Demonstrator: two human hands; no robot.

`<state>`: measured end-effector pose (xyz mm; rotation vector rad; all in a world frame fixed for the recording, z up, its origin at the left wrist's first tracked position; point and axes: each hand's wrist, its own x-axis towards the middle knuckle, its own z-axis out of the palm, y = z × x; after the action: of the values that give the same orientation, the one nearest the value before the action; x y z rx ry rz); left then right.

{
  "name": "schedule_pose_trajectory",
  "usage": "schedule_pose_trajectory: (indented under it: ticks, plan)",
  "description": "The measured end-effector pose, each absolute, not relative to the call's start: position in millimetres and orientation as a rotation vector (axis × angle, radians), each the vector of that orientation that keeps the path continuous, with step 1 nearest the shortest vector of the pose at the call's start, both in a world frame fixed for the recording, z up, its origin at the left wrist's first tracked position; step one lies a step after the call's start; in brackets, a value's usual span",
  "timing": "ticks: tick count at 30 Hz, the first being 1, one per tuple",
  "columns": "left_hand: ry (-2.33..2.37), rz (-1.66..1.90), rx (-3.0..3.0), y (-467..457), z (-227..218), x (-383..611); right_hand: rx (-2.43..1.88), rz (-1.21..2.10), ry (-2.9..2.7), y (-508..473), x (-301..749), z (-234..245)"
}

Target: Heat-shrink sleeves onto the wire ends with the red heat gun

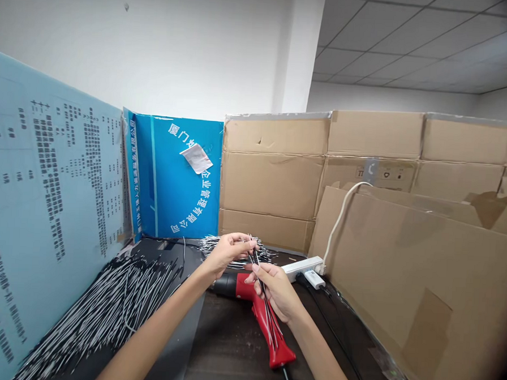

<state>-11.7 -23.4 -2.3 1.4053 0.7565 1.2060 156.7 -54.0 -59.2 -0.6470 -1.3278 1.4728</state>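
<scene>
Wires (253, 257) between left hand (228, 254), right hand (274, 290)

Left hand (230, 254) curled, right hand (272, 290) pinching, hands close together

Small bunch of thin black-and-white wires (255, 262) pinched btwn L hand (228, 254) & R hand (274, 290), slanting down & fanned at ends, lower ends over red-&-black power tool (263, 321), lying on dark worktop (224, 347) just below hands. Loose heap of similar wires (233, 247) just behind hands.
</scene>
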Motion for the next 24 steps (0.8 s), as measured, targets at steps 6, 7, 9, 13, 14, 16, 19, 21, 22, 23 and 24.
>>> schedule_pose_trajectory:
  ticks: [6, 7, 9, 13, 14, 16, 19, 21, 22, 23, 24]
  plan:
    - [0.842, 1.272, 1.426, -20.9, -1.5, -12.8, -0.661, 1.466, -1.341, -49.7, 156.2, -64.3]
    - [0.867, 1.289, 1.441, -19.6, -3.0, -12.5, -0.662, 1.469, -1.338, -49.2, 155.9, -65.2]
    - [0.916, 1.342, 1.509, -16.4, -6.0, -12.1, -0.657, 1.481, -1.336, -48.8, 155.5, -66.8]
    - [0.927, 1.414, 1.675, -8.8, -10.9, -13.3, -0.647, 1.528, -1.345, -49.2, 155.9, -68.6]
    - [0.904, 1.407, 1.689, -7.1, -11.9, -13.9, -0.646, 1.539, -1.346, -49.4, 156.0, -68.7]
    - [0.858, 1.399, 1.697, -4.4, -14.0, -14.9, -0.646, 1.551, -1.350, -50.1, 156.1, -68.5]
    - [0.823, 1.435, 1.696, -2.7, -16.5, -15.0, -0.645, 1.544, -1.364, -51.5, 155.8, -67.1]
    - [0.802, 1.451, 1.678, -3.2, -17.2, -14.2, -0.646, 1.526, -1.370, -52.4, 155.8, -65.9]
    - [0.795, 1.448, 1.662, -4.0, -17.1, -13.6, -0.648, 1.516, -1.370, -52.6, 156.0, -65.2]
    - [0.795, 1.435, 1.645, -5.0, -16.8, -13.0, -0.650, 1.507, -1.370, -52.7, 156.2, -64.7]
    - [0.801, 1.416, 1.630, -6.4, -16.2, -12.4, -0.652, 1.501, -1.369, -52.7, 156.6, -64.2]
